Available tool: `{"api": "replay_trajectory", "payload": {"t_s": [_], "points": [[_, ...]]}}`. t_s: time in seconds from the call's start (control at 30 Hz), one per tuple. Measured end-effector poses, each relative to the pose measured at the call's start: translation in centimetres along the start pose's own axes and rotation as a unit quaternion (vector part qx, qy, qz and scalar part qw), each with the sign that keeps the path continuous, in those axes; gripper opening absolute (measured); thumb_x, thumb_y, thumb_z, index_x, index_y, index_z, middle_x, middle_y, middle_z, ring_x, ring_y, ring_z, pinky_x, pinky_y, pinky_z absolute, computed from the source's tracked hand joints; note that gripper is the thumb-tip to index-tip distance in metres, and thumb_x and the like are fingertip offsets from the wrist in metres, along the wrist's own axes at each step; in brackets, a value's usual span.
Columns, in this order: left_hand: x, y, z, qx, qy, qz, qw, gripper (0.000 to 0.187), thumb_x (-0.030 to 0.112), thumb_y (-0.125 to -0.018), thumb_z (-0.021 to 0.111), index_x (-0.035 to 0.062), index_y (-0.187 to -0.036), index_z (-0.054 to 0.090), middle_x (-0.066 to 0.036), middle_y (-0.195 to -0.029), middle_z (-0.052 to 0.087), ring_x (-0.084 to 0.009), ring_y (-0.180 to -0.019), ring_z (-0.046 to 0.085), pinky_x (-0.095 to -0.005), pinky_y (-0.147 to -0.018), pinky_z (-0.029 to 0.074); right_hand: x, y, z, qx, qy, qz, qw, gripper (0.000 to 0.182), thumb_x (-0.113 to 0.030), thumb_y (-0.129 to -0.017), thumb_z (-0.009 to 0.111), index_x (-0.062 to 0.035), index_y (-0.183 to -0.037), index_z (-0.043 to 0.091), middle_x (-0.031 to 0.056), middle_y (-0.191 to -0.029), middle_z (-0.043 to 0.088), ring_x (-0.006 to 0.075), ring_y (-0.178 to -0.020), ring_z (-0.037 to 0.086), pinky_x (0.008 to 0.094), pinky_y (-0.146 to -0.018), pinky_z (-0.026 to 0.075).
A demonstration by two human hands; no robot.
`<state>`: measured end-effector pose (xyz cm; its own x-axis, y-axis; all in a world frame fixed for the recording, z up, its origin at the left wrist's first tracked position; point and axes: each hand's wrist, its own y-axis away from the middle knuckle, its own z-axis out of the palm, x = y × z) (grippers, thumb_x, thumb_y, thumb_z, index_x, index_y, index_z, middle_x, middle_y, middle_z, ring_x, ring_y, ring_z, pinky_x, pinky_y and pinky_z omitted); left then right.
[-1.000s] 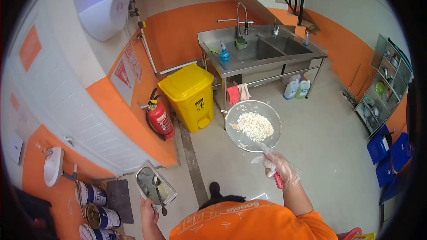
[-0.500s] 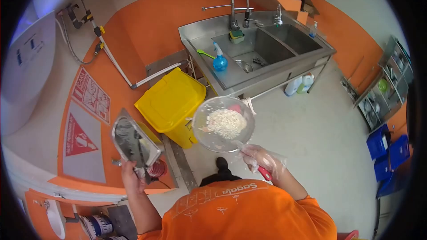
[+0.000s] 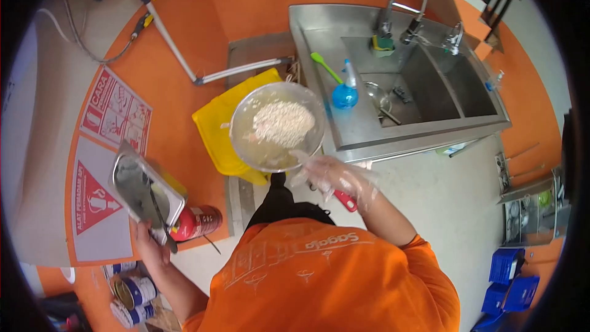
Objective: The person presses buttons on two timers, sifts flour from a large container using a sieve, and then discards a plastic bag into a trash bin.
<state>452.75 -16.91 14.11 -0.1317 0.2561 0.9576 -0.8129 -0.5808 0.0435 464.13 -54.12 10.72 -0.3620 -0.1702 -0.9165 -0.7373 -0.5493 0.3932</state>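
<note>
My right hand (image 3: 335, 176), in a clear plastic glove, grips the red handle (image 3: 345, 200) of a round mesh strainer (image 3: 243, 141). A heap of pale, oat-like flakes (image 3: 283, 123) lies in the strainer, which overlaps the yellow bin (image 3: 212, 117) in view. My bare left hand (image 3: 149, 243) is closed on the near end of a rectangular steel food pan (image 3: 132, 178), held tilted. A dark long-handled utensil (image 3: 157, 206) rests in the pan, its handle end reaching past the rim near my fingers.
A steel double sink (image 3: 369, 138) stands ahead to the right, with a blue spray bottle (image 3: 345, 95) and a green utensil (image 3: 326, 66) on its ledge. A red fire extinguisher (image 3: 200, 221) is beside the pan. Paint cans (image 3: 138, 292) sit lower left, blue crates (image 3: 507, 267) lower right.
My view has turned and come nearer the sink and bin. The strainer now appears further left, across the bin's lid. The pan also appears further left, with both grips kept.
</note>
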Motion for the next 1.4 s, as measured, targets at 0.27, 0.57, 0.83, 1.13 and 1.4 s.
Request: {"api": "replay_trajectory", "payload": {"t_s": [0.27,0.57,0.83,1.13,1.4], "points": [[0.4,-5.1,5.0,0.026,-0.005,0.018,0.999,0.048,0.005,-0.073,0.038,-0.0013,-0.121,0.038,-0.011,-0.108,0.049,-0.02,-0.094,0.05,-0.0306,-0.077,0.044,-5.3,-2.9,-4.4,0.012,0.034,0.039,0.999,0.048,-0.038,-0.089,0.037,-0.0087,-0.127,0.038,0.0074,-0.088,0.06,0.0076,-0.046,0.042,0.0214,-0.04,0.044],[-0.6,-5.1,3.9,0.014,-0.015,-0.018,1.0,0.052,0.005,-0.071,0.036,-0.0011,-0.123,0.036,-0.012,-0.111,0.047,-0.0196,-0.098,0.048,-0.029,-0.082,0.04,-4.2,-7.6,-6.4,-0.051,0.061,0.058,0.995,0.045,-0.04,-0.087,0.041,-0.0045,-0.112,0.052,0.0036,-0.066,0.051,0.0083,-0.047,0.041,0.022,-0.038,0.042],[-4.2,-7.7,5.5,0.058,-0.04,-0.092,0.993,0.055,0.003,-0.069,0.037,-0.0003,-0.123,0.036,-0.013,-0.111,0.047,-0.0216,-0.098,0.048,-0.0303,-0.083,0.04,3.8,-27.8,-7.8,0.035,0.314,-0.004,0.949,0.027,-0.025,-0.087,0.041,-0.0061,-0.102,0.054,0.0093,-0.077,0.056,0.0178,-0.061,0.054,0.029,-0.05,0.048],[-6.6,-10.4,5.6,0.049,0.012,-0.143,0.988,0.056,0.0,-0.071,0.035,0.0017,-0.126,0.033,-0.012,-0.113,0.046,-0.0226,-0.101,0.048,-0.0343,-0.077,0.046,3.1,-35.7,-8.3,0.033,0.56,-0.12,0.819,0.028,-0.026,-0.087,0.039,-0.0064,-0.1,0.053,0.0118,-0.084,0.059,0.0242,-0.067,0.058,0.0346,-0.061,0.048],[-6.4,-16.6,8.5,0.045,-0.049,-0.154,0.986,0.054,0.001,-0.071,0.036,0.0021,-0.126,0.034,-0.011,-0.112,0.047,-0.0203,-0.097,0.048,-0.0315,-0.071,0.047,5.6,-37.4,-10.0,0.058,0.626,-0.116,0.769,0.028,-0.027,-0.087,0.037,-0.0066,-0.099,0.053,0.0131,-0.086,0.06,0.0278,-0.07,0.059,0.0374,-0.065,0.047]]}}
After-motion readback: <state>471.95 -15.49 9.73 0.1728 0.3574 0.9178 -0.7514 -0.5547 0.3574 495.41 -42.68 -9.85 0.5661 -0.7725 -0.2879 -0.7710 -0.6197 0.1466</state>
